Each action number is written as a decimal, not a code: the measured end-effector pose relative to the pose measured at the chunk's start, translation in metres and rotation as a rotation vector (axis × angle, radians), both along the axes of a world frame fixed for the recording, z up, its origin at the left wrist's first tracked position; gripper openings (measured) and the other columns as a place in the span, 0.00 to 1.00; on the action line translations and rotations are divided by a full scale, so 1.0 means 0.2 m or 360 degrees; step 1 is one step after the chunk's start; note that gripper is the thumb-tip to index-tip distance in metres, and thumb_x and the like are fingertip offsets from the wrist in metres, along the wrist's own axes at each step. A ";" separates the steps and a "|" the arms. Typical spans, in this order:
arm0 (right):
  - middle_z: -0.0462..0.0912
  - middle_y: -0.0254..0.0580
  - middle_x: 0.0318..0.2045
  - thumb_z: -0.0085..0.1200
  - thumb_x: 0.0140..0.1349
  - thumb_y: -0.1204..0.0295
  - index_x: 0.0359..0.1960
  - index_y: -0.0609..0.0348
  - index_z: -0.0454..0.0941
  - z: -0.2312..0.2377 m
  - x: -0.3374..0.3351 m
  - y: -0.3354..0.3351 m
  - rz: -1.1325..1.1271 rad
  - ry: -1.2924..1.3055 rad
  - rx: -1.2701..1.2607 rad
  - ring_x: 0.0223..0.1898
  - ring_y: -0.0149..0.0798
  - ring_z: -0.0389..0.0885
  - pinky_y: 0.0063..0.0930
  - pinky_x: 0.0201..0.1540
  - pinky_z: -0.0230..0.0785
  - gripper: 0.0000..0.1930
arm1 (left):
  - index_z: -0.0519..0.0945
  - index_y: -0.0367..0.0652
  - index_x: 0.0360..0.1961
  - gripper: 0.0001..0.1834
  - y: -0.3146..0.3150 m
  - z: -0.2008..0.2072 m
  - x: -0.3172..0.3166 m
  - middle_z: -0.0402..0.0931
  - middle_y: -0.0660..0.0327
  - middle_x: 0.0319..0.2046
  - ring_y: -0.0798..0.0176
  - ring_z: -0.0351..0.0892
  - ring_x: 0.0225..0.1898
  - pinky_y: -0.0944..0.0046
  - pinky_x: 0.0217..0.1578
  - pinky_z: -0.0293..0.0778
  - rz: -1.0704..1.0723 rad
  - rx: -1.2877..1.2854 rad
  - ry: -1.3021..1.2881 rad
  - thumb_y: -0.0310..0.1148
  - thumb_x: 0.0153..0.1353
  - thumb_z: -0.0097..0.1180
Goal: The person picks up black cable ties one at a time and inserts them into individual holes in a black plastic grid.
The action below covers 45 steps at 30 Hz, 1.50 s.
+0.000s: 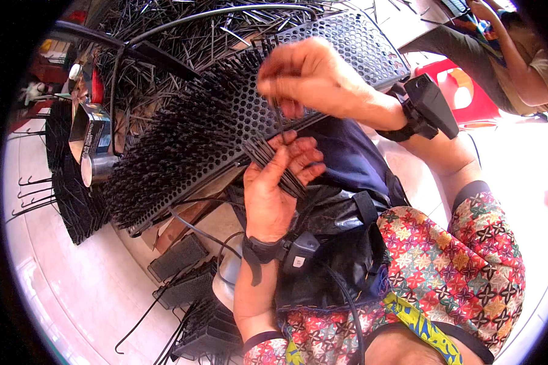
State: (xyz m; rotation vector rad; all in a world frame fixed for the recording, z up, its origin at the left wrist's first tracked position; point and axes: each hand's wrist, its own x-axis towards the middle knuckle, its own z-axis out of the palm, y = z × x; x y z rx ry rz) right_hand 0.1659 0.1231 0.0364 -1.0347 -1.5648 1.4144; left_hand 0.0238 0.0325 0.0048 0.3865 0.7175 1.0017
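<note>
My left hand (269, 193) is closed around a bundle of thin black rods (267, 153), palm up, beside the near edge of a black perforated board (353, 45). Over the board's middle is my right hand (316, 79), its fingers curled and blurred by motion. A thin dark line shows below these fingers, but I cannot make out what they pinch. Many short black rods (170, 140) stand packed in the holes across the board's left part. The holes at the right end hold no rods.
A heap of loose black rods (225, 30) lies behind the board. A metal can (97, 169) and a small box (90, 131) stand at its left. Black racks (180, 258) with hooked wires rest below. At upper right, another person (511, 55) sits near a red stool (453, 91).
</note>
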 end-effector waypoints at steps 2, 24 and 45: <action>0.73 0.36 0.12 0.50 0.51 0.74 0.26 0.68 0.72 -0.01 -0.02 0.06 -0.0324 0.0207 0.0442 0.13 0.25 0.72 0.17 0.15 0.64 0.07 | 0.66 0.32 0.42 0.15 0.00 -0.01 0.01 0.69 0.46 0.40 0.52 0.71 0.41 0.58 0.43 0.69 0.0073 -0.0139 -0.0195 0.32 0.57 0.44; 0.74 0.53 0.18 0.54 0.49 0.66 0.28 0.68 0.72 -0.01 -0.03 -0.10 0.0175 -0.0786 0.0686 0.22 0.46 0.75 0.31 0.23 0.66 0.14 | 0.70 0.38 0.38 0.14 -0.06 0.00 0.02 0.73 0.55 0.30 0.59 0.75 0.29 0.62 0.26 0.74 0.0077 -0.0073 0.0015 0.38 0.58 0.45; 0.74 0.35 0.14 0.55 0.49 0.73 0.24 0.63 0.74 -0.08 -0.07 0.12 -0.0682 0.0353 0.0947 0.16 0.21 0.70 0.16 0.18 0.62 0.06 | 0.68 0.37 0.42 0.17 -0.08 -0.01 0.04 0.73 0.54 0.35 0.60 0.74 0.34 0.63 0.34 0.73 0.0115 -0.0062 0.0200 0.39 0.58 0.43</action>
